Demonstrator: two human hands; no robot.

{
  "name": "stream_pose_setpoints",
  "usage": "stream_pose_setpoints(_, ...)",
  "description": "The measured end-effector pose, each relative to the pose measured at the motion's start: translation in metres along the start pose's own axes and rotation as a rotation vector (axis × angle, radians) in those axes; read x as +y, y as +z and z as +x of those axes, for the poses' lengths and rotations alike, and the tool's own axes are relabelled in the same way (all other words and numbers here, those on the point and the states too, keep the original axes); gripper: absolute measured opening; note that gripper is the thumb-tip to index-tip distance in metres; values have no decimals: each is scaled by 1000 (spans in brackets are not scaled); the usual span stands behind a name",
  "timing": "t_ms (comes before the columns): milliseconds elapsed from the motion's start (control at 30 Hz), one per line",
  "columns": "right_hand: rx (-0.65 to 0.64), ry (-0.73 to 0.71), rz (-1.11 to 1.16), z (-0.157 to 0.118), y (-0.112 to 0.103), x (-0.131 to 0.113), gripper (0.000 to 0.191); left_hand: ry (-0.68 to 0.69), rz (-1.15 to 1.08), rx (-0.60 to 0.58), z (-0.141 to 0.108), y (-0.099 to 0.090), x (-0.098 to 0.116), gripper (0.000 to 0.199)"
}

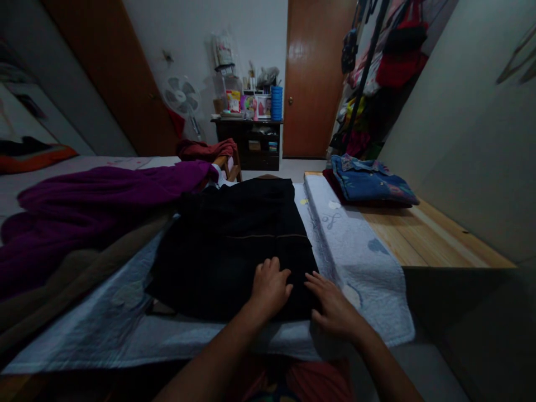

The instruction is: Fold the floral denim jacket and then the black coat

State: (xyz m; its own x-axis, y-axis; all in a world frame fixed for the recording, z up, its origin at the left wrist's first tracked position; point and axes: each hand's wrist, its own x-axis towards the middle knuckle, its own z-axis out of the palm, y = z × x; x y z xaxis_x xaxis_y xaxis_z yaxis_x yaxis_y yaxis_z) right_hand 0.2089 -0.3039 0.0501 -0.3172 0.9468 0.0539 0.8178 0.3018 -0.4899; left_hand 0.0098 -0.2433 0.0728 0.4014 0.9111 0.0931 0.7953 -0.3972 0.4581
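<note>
A black garment (234, 240) with a thin brown line across it lies spread on a pale quilted cover (138, 340). My left hand (270, 285) rests on its lower right part, fingers a little bent and apart, holding nothing that shows. At the garment's right edge is my right hand (333, 307), its fingers spread and the tips touching the black cloth. Both palms face down, and the two hands are a short way apart.
Purple cloth (104, 195) and a brown blanket (84, 273) lie at the left. Folded clothes with a blue denim piece (372, 181) sit on a wooden board (419, 240) at the right. Farther back stand a fan (182, 97), a dark shelf (247, 145) and a door (314, 78).
</note>
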Motion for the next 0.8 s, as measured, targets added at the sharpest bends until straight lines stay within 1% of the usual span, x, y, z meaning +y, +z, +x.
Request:
stream_pose_setpoints(33,-26,14,40,4,-9,-3,56,58,7,38,7,-2,-1,23)
stream_pose_setpoints(67,-46,24,78,10,-18,-5,46,107,1,71,16,-2,-2,25)
stream_pose_setpoints(100,-44,35,111,17,-24,-6,38,146,-11,98,25,-1,-4,31)
stream_pose_setpoints(133,-10,51,134,27,-29,-5,36,172,-26,118,35,1,-5,39)
stream_pose_setpoints(167,51,64,142,39,-30,-3,37,186,-42,128,44,3,-6,47)
stream_pose_setpoints(200,140,57,134,51,-29,0,40,196,-55,127,53,7,-8,55)
stream_pose_setpoints(233,245,40,112,63,-26,4,44,202,-67,113,59,10,-9,61)
stream_pose_setpoints(267,321,14,85,74,-20,9,48,208,-75,86,64,14,-10,65)
stream_pose_setpoints(333,375,-32,26,93,-5,19,57,222,-83,15,67,21,-13,68)
stream_pose_setpoints(367,369,-30,-8,99,3,23,59,232,-85,-18,66,25,-15,67)
stream_pose_setpoints(433,300,-2,-68,105,17,29,57,250,-85,-60,60,30,-20,64)
stream_pose_setpoints(500,231,40,-114,104,27,32,54,263,-93,-74,53,34,-26,60)
stream_pose_setpoints(567,198,70,-150,99,33,31,55,271,-115,-80,47,36,-32,56)
stream_pose_setpoints(667,170,90,-196,91,33,27,57,284,-145,-79,44,35,-37,55)
stream_pose_setpoints(733,147,106,-220,87,30,23,57,295,-145,-84,47,32,-39,53)
stream_pose_setpoints(800,133,117,-237,85,24,20,54,312,-150,-89,53,27,-40,45)
